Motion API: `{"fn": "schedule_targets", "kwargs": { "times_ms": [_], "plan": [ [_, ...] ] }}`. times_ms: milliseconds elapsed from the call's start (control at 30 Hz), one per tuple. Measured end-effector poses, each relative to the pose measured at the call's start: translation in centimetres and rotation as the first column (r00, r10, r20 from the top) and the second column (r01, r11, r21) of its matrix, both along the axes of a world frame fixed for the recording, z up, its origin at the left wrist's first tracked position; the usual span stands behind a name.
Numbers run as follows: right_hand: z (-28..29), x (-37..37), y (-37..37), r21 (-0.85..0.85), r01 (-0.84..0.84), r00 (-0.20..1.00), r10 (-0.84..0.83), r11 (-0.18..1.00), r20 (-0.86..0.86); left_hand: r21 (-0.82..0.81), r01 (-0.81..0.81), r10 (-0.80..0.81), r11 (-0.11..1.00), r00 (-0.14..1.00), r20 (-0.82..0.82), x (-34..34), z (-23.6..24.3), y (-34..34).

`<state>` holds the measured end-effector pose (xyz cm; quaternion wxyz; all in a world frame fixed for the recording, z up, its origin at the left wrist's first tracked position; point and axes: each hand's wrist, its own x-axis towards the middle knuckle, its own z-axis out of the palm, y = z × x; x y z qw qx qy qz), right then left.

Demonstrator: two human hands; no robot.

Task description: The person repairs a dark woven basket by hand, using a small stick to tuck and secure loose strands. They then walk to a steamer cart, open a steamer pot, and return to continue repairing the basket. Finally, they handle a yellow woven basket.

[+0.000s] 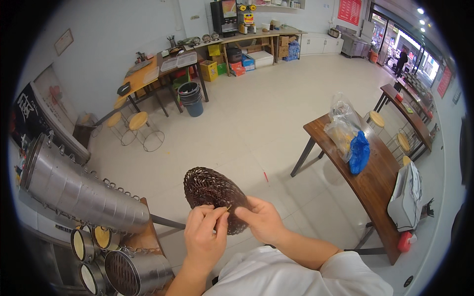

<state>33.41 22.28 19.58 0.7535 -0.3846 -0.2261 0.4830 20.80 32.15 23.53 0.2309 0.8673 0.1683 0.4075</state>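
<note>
White shirt cloth (276, 277) lies nearest. The left hand (206, 232), fingers bent, forearm (191, 277) cut off below, pinches a thin yellowish piece (228, 208), too small to identify, at the dark woven basket (210, 187) between the hands; the right hand (265, 221) grips its right side, fingertips hidden behind.

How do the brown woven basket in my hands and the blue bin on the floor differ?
The basket is brown, see-through weave; the bin has blue, solid-looking sides and a dark top. The basket is tilted and held up, the right hand gripping its side; the bin stands upright on the floor. Both look rounded.
</note>
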Motion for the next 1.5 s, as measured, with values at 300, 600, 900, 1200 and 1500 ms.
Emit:
{"fn": "schedule_targets", "kwargs": {
  "times_ms": [300,600,900,1200,1500],
  "plan": [
    [0.6,-1.6,1.5,-0.022,-0.078,0.991,0.080,0.997,0.108,0.036,-0.055,0.057,0.998,0.997,-0.058,-2.7,1.4,0.7],
    [0.2,-0.4,1.9,-0.023,-0.154,0.984,0.156,0.988,0.087,-0.141,-0.150,0.151,0.979,0.988,-0.003,-1.9,0.7,0.3],
    [-0.6,1.1,1.6,-0.008,-0.165,0.986,0.165,0.986,-0.008,-0.030,-0.122,0.122,0.992,0.992,-0.027,-0.6,0.3,0.1],
    [-0.8,1.9,0.8,-0.026,-0.123,0.992,0.124,0.992,0.017,-0.118,-0.146,0.146,0.982,0.989,-0.009,1.1,-0.4,-0.8],
    [-1.0,2.6,-0.7,-0.023,-0.057,0.998,0.058,0.998,0.025,-0.067,-0.058,0.056,0.996,0.998,-0.034,2.2,0.1,-1.4]
  ]
}}
